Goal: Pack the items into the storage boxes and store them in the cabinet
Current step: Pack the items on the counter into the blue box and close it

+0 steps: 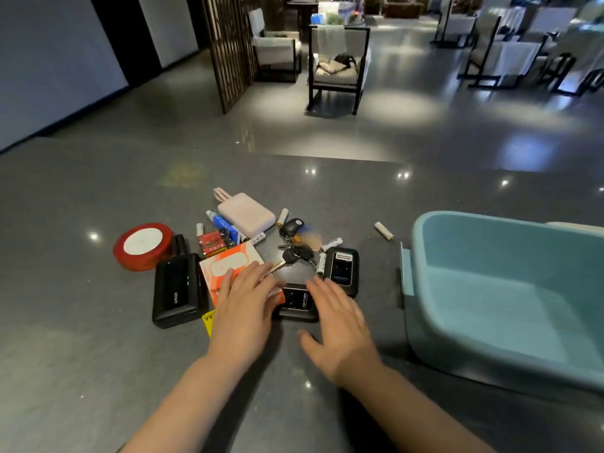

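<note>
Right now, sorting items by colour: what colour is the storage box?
Light blue-teal storage box, seen in the head view.

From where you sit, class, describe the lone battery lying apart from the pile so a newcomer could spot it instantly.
Start at the big blue storage box on the right of the grey table. Just beyond its near-left corner lies one white battery. It alone sits apart; every other battery lies among the clutter.

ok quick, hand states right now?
Left hand: open, fingers spread over the orange box, holding nothing.
Right hand: open, flat, holding nothing.
</note>
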The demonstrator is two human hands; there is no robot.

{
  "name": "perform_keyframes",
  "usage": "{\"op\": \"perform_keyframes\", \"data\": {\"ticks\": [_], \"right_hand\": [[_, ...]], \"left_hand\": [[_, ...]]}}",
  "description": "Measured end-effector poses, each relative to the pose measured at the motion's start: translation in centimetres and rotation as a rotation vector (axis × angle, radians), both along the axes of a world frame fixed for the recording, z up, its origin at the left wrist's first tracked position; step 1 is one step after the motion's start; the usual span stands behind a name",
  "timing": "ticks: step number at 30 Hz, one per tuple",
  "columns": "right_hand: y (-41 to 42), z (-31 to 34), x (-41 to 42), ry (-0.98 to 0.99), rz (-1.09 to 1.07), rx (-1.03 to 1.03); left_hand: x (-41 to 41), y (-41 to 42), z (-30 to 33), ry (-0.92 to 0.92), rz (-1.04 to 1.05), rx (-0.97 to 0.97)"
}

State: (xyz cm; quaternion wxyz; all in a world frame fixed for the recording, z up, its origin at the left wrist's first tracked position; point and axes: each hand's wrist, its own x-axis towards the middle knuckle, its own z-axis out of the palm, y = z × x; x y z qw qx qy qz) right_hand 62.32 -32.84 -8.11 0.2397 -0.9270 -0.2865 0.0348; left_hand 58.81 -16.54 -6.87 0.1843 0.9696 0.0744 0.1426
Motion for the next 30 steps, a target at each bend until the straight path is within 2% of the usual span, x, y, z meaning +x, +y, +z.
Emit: {"op": "perform_keyframes", "data": {"ticks": [3, 7, 9, 11, 14, 16, 19, 21, 26, 28, 30], "right_hand": [[1.3, -0.6, 0.2, -0.066, 0.076, -0.139], [0.4, -0.8, -2.1, -0.107, 0.011, -0.186], [-0.7, -0.2, -3.8, -0.137, -0.046, -0.108], [-1.9, 0.2, -4.3, -0.149, -0.104, 0.062], [-2.7, 0.7, -1.4, -0.099, -0.165, 0.193], [-2.2, 0.8, 1.4, -0.059, -0.188, 0.154], [-1.3, 0.1, 4.0, 0.002, -0.196, -0.056], [-1.5, -0.6, 3.9, -0.002, -0.181, -0.120], [-3.6, -0.8, -0.3, -0.076, -0.193, 0.003], [-4.4, -0.2, -1.3, -0.101, -0.176, -0.034], [-4.9, 0.5, -0.9, -0.045, -0.129, -0.072]], "left_hand": [[-0.2, 1.2, -0.2, 0.008, 0.000, 0.011], [-0.1, 1.5, -0.3, 0.020, -0.014, -0.040], [-0.1, 1.3, -0.3, 0.023, -0.026, -0.068], [-0.1, 0.9, -0.3, -0.003, -0.049, -0.093], [-0.4, -0.7, 0.0, -0.037, -0.113, -0.116], [-1.0, -2.0, 0.0, 0.057, -0.201, -0.096], [-2.2, -3.3, -1.1, 0.241, -0.337, 0.016], [-2.7, -3.3, -1.8, 0.301, -0.373, 0.020], [-2.9, -1.7, -1.7, 0.314, -0.366, -0.021], [-3.0, -1.4, -1.7, 0.330, -0.354, -0.048], [-3.0, -1.4, -1.7, 0.321, -0.350, -0.061]]}}
